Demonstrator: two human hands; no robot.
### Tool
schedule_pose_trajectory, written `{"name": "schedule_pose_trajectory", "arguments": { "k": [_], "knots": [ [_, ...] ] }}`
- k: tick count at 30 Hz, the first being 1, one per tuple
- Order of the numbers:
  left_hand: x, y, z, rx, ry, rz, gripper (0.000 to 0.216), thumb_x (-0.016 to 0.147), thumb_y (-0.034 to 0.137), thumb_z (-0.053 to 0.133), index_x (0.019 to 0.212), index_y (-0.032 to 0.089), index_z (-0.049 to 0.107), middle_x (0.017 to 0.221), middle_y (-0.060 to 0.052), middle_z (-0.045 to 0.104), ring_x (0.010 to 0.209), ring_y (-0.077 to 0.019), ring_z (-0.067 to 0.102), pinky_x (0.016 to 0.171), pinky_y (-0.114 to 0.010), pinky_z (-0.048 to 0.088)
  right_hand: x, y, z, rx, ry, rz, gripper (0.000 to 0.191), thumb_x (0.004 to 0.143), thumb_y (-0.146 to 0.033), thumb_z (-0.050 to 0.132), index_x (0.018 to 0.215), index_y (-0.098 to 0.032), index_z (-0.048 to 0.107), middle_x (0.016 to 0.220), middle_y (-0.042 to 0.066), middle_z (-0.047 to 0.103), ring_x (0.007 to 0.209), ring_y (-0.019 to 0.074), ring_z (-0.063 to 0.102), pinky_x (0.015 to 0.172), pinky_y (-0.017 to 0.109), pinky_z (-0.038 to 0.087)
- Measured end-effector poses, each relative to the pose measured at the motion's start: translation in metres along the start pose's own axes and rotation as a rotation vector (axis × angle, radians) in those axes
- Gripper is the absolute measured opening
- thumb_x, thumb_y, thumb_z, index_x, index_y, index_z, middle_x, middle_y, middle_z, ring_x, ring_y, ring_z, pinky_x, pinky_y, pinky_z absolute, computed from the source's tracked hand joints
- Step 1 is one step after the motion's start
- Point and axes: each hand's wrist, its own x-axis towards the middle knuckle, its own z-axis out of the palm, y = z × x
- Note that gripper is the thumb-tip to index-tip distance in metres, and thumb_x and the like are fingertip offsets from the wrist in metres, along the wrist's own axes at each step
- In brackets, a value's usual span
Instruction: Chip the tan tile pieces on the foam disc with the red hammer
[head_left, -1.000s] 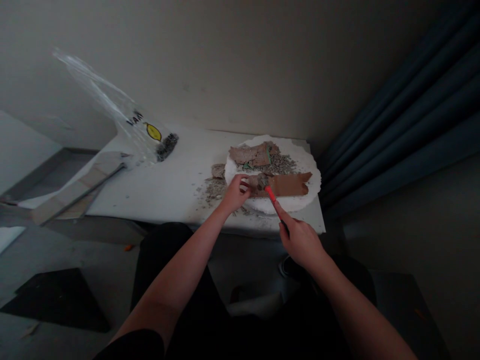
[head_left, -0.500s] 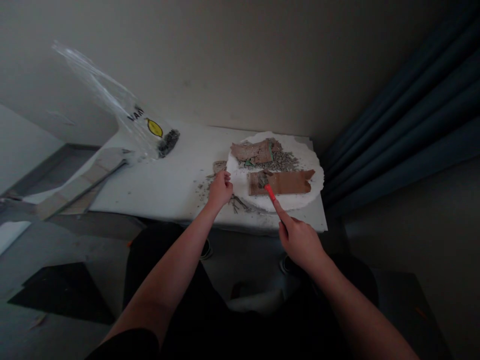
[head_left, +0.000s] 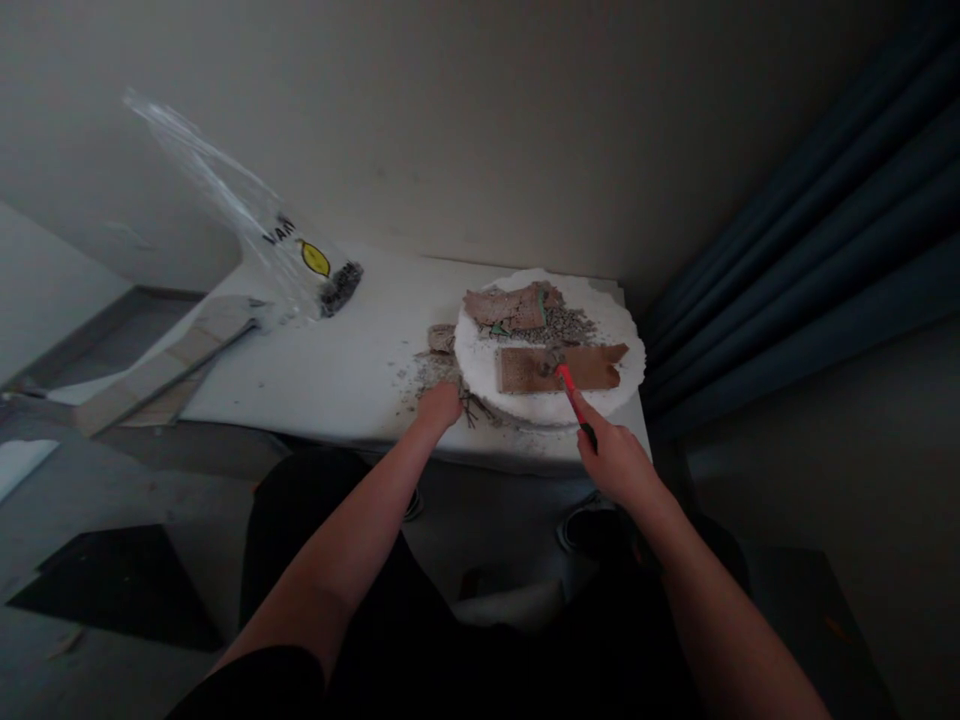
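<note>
**Right hand works a red-handled tool on a brown strip at the counter's right end**

From my seat at the remote feed, I see my right hand (head_left: 615, 465) clenched around the dark grip of a red-handled tool (head_left: 574, 398). The tool slants up and away from the hand, and its grey head rests on the brown strip (head_left: 525, 370), about at the strip's middle. The strip lies flat and crosswise on a round white foam slab (head_left: 480, 350), on the half of the slab nearer to me.

The slab fills the right end of the white counter (head_left: 322, 360), reaching from the far right corner almost to the front edge. On its far half lie several broken brown pieces (head_left: 506, 305), with a heap of grey rubble (head_left: 566, 325) just beside them.

My left hand (head_left: 440, 403) is down on the counter close to the front edge, just left of the slab. Its fingers are curled under, knuckles toward me, and I cannot tell whether it grips anything. It sits among grey crumbs (head_left: 431, 372) scattered on the counter, and a small chunk (head_left: 441, 337) lies beyond them against the slab's left rim.

Toward the far left corner, a clear plastic bag (head_left: 300, 265) with a yellow mark stands up against the wall, with dark grit gathered in its bottom. A long pale plank (head_left: 150, 375) lies off the counter's left end. Dark blue curtains (head_left: 810, 230) hang to the right.
</note>
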Motion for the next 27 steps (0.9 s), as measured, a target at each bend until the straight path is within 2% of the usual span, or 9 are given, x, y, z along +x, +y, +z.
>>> {"name": "schedule_pose_trajectory", "arguments": {
  "k": [4, 13, 15, 18, 21, 24, 27],
  "knots": [
    [0.003, 0.003, -0.002, -0.018, 0.052, -0.015, 0.036, 0.089, 0.028, 0.052, 0.116, 0.008, 0.063, 0.115, -0.026, 0.067, 0.105, -0.0336, 0.068, 0.088, -0.043, 0.054, -0.001, 0.0, 0.002, -0.007, 0.002, -0.007, 0.07, 0.097, -0.025, 0.044, 0.162, -0.023, 0.016, 0.081, 0.007, 0.074, 0.071, 0.0243, 0.066, 0.067, 0.031, 0.044],
    [0.012, 0.005, 0.003, -0.124, 0.099, -0.041, 0.032, 0.09, 0.022, 0.048, 0.116, 0.01, 0.062, 0.111, -0.022, 0.07, 0.103, -0.0311, 0.069, 0.086, -0.039, 0.053, 0.001, 0.003, 0.004, 0.03, 0.011, -0.035, 0.071, 0.097, -0.024, 0.043, 0.162, -0.022, 0.016, 0.084, 0.008, 0.074, 0.071, 0.0238, 0.065, 0.068, 0.031, 0.044],
    [0.013, 0.004, -0.001, -0.142, 0.093, -0.062, 0.03, 0.086, 0.022, 0.053, 0.112, 0.011, 0.065, 0.108, -0.021, 0.071, 0.101, -0.031, 0.069, 0.084, -0.039, 0.053, 0.001, 0.004, 0.004, 0.033, 0.015, -0.03, 0.071, 0.097, -0.025, 0.043, 0.162, -0.022, 0.015, 0.084, 0.008, 0.074, 0.072, 0.0242, 0.065, 0.068, 0.031, 0.044],
    [0.015, 0.001, -0.015, -0.138, 0.101, -0.076, 0.02, 0.082, 0.021, 0.056, 0.095, 0.014, 0.069, 0.102, -0.017, 0.073, 0.1, -0.0294, 0.068, 0.083, -0.038, 0.052, 0.0, 0.004, 0.004, 0.031, 0.011, -0.025, 0.071, 0.097, -0.025, 0.042, 0.162, -0.021, 0.014, 0.085, 0.009, 0.074, 0.073, 0.0247, 0.066, 0.068, 0.031, 0.044],
    [0.014, -0.002, -0.035, -0.204, 0.243, -0.057, 0.015, 0.082, 0.022, 0.055, 0.085, 0.016, 0.068, 0.098, -0.014, 0.072, 0.096, -0.027, 0.067, 0.082, -0.038, 0.052, 0.001, 0.003, 0.004, 0.026, -0.001, -0.025, 0.07, 0.097, -0.025, 0.042, 0.162, -0.022, 0.015, 0.084, 0.009, 0.074, 0.073, 0.0244, 0.066, 0.068, 0.031, 0.044],
    [0.01, 0.002, -0.05, -0.381, 0.428, 0.0, 0.012, 0.081, 0.022, 0.057, 0.088, 0.018, 0.065, 0.09, -0.008, 0.071, 0.086, -0.021, 0.066, 0.082, -0.035, 0.052, 0.001, 0.003, 0.004, 0.017, -0.006, -0.02, 0.071, 0.097, -0.025, 0.042, 0.162, -0.023, 0.014, 0.083, 0.008, 0.073, 0.071, 0.024, 0.065, 0.067, 0.031, 0.044],
    [0.005, 0.019, -0.053, -0.642, 0.48, 0.142, 0.009, 0.081, 0.022, 0.057, 0.089, 0.019, 0.062, 0.084, -0.004, 0.069, 0.078, -0.0152, 0.064, 0.077, -0.03, 0.052, 0.001, 0.002, 0.003, 0.012, -0.007, -0.022, 0.071, 0.097, -0.025, 0.042, 0.162, -0.023, 0.013, 0.082, 0.008, 0.073, 0.07, 0.0235, 0.065, 0.067, 0.031, 0.044]
  ]
}}
